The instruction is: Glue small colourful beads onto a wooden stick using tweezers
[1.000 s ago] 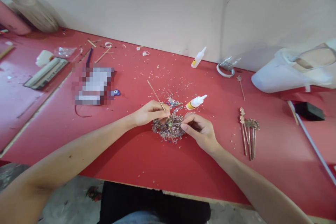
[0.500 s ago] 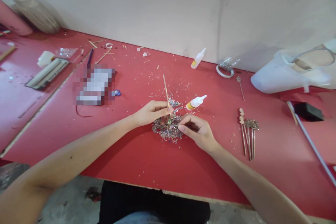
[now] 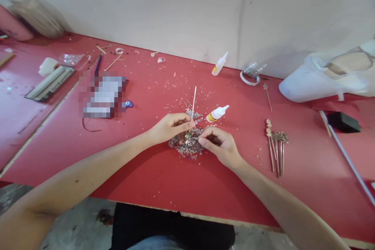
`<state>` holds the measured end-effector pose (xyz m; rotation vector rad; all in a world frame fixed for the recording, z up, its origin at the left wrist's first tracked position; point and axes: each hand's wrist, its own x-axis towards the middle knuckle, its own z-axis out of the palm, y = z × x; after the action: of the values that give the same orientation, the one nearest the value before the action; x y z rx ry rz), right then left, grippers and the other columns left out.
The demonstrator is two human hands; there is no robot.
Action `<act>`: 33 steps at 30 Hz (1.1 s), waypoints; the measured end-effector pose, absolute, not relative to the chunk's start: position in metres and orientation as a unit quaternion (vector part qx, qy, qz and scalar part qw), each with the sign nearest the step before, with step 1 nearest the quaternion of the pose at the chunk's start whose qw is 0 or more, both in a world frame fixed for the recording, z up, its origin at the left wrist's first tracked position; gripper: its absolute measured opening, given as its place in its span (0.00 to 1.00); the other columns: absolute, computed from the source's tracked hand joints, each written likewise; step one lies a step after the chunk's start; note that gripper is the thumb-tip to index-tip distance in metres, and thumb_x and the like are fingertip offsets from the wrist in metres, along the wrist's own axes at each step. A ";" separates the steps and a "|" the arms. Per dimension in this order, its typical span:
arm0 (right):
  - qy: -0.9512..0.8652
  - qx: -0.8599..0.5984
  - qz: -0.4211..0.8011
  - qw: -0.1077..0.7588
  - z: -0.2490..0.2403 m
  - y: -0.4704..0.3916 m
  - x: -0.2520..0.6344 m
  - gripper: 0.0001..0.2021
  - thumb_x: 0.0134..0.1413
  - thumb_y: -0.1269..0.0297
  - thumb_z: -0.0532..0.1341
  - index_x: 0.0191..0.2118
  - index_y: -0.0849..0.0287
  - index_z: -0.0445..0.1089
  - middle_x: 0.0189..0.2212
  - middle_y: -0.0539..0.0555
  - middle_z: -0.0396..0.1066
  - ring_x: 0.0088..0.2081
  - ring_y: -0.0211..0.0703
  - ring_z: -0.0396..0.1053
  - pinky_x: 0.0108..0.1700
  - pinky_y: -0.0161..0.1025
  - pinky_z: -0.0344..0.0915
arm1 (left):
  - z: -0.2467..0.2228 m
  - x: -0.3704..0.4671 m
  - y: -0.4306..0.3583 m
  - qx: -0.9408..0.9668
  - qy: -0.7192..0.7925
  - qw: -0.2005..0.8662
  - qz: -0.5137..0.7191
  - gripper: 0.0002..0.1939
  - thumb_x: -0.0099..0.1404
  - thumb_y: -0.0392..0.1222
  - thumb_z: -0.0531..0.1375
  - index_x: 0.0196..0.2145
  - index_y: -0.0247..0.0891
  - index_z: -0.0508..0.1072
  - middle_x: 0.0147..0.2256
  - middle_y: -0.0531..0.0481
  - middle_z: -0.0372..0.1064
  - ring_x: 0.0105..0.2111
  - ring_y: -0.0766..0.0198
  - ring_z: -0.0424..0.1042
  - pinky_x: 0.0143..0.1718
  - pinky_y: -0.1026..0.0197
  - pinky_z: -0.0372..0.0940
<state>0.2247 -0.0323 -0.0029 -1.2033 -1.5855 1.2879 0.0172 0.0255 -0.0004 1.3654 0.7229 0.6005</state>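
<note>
My left hand [image 3: 171, 128] is closed on a gold hair stick [image 3: 193, 101], its plain end pointing up and away and its ornamented head low, with a green stone on it. Close on the right, my right hand [image 3: 221, 144] pinches a thin silvery tool that looks like tweezers [image 3: 195, 139]; its tip is at the ornament. I cannot make out whether the tip holds a stone. Both hands are over a pile of small glittering rhinestones [image 3: 190, 152]. Just beyond the right hand, a white glue bottle [image 3: 216, 114] with a yellow label lies on its side.
Several ornamented hair sticks [image 3: 277, 154] lie on the right of the red table [image 3: 140, 179], another [image 3: 267, 97] behind them. A second glue bottle [image 3: 219, 64], a white ring of tape [image 3: 250, 78] and a white bucket [image 3: 304, 78] are near the wall. A box cutter package [image 3: 51, 83] lies left.
The hair stick has turned in my left hand; its plain end now leans right, and its ornament shows more. My right hand remains close to the ornament. The view has shifted slightly.
</note>
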 end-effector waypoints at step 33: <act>-0.639 -0.483 0.479 0.359 -0.005 -0.033 0.225 0.11 0.57 0.56 0.63 0.29 0.57 0.69 0.23 0.49 0.66 0.24 0.36 0.62 0.26 0.34 0.60 | -0.003 0.016 0.030 0.692 0.334 0.600 0.220 0.19 0.64 0.51 0.60 0.43 0.34 0.79 0.16 0.59 0.52 0.17 0.73 0.45 0.16 0.67 0.42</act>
<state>0.2250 -0.0326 -0.0054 -1.2458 -1.6483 1.2368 0.0160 0.0297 -0.0026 1.6042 0.7752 0.5103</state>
